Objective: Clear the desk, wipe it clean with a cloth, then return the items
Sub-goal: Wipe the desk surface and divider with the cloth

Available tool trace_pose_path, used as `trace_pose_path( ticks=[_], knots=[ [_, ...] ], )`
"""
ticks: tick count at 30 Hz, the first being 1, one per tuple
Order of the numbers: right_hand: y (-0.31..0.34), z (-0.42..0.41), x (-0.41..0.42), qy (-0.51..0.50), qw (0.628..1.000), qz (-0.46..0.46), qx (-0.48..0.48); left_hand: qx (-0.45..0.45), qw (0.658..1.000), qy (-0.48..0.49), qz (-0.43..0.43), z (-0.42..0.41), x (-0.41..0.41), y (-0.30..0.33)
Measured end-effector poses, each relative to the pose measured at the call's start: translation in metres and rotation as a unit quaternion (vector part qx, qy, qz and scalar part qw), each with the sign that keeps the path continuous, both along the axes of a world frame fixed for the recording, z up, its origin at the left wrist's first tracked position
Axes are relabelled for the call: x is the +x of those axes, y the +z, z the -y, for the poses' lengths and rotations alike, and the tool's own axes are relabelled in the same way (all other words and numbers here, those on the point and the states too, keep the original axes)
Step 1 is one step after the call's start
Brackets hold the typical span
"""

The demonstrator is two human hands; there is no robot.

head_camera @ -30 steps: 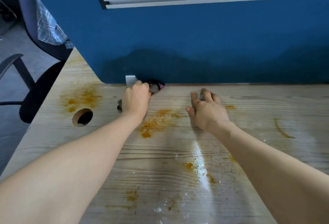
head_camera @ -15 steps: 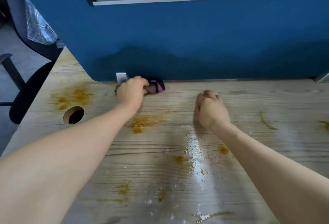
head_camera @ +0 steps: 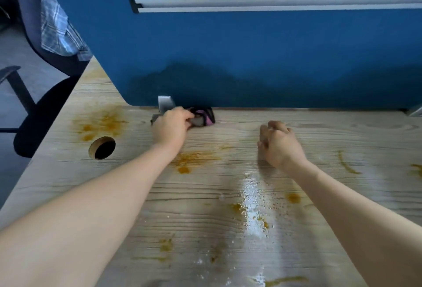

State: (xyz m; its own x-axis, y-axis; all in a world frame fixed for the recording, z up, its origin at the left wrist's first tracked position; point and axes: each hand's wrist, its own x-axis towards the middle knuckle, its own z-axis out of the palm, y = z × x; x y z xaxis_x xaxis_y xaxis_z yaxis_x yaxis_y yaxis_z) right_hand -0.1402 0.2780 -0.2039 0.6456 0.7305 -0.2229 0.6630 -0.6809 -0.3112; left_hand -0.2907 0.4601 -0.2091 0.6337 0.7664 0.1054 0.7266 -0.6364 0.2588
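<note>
- The orange stain (head_camera: 100,122) at the far left, just behind the cable hole (head_camera: 102,148), lies untouched; I judge it best taken in one sweep that drags the powder inward, away from the hole, so nothing drops through.
- The left hand (head_camera: 172,127) grips the cloth (head_camera: 203,117), a bunched grey, pink and black rag, at the back edge of the desk (head_camera: 342,131), right against the blue partition (head_camera: 228,58) and beside its metal bracket (head_camera: 164,103). Opening the rag flatter under the palm would probably cover more wood per stroke than the present wad does.
- The orange smear (head_camera: 189,161) just in front of that hand looks the natural first pass: pull the cloth straight toward the body with steady downward pressure.
- The wet streak (head_camera: 251,206) with white crumbs and orange specks runs down the middle; wiping it last should keep the cloth from spreading damp paste over dry powder.
- The right hand (head_camera: 277,144) is loosely curled, holds nothing and rests on the wood, well apart from the cloth. It can brace there, but should lift before the cloth comes across.
- The curved orange mark (head_camera: 347,163) at the right waits for later strokes.
</note>
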Motion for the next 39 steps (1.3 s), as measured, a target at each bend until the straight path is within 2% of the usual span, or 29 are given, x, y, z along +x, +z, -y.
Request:
trace_pose_path(
  ticks=[4,9,12,17,21,23,26,28,32,37,39],
  knots=[
    [-0.003,0.0,0.0,-0.003,1.0,0.006,0.005,0.021,0.999,0.029,0.017,0.019,0.013,-0.005],
    [-0.005,0.0,0.001,0.0,1.0,0.013,0.001,-0.05,0.991,-0.12,0.038,0.063,0.044,-0.008],
    [-0.004,0.0,0.001,-0.001,1.0,0.009,-0.006,-0.04,0.987,-0.154,0.02,0.044,0.033,-0.004],
    [-0.003,0.002,0.003,0.008,1.0,0.007,-0.005,0.042,0.998,0.01,-0.034,-0.004,-0.02,-0.002],
    [-0.006,0.003,0.003,0.012,1.0,0.003,0.004,0.072,0.991,0.102,-0.043,0.016,-0.007,-0.008],
    [-0.007,0.002,0.003,0.016,1.0,0.002,0.001,0.053,0.996,0.071,-0.025,0.035,0.005,-0.011],
    [-0.007,0.002,0.003,0.021,1.0,0.005,-0.002,0.001,0.999,-0.043,0.006,0.045,0.01,-0.008],
    [-0.007,0.001,0.003,0.021,1.0,0.009,-0.003,0.018,0.997,-0.074,-0.001,0.032,0.002,-0.005],
    [-0.007,0.001,0.002,0.022,1.0,0.013,-0.004,0.055,0.996,0.036,-0.061,-0.005,-0.033,-0.003],
    [0.002,-0.009,-0.002,-0.011,0.999,0.007,-0.043,0.046,0.993,0.074,-0.08,-0.011,-0.033,-0.004],
    [0.013,-0.024,-0.019,-0.011,0.999,0.026,-0.03,0.017,0.997,0.043,-0.058,-0.017,-0.035,-0.004]
  ],
)
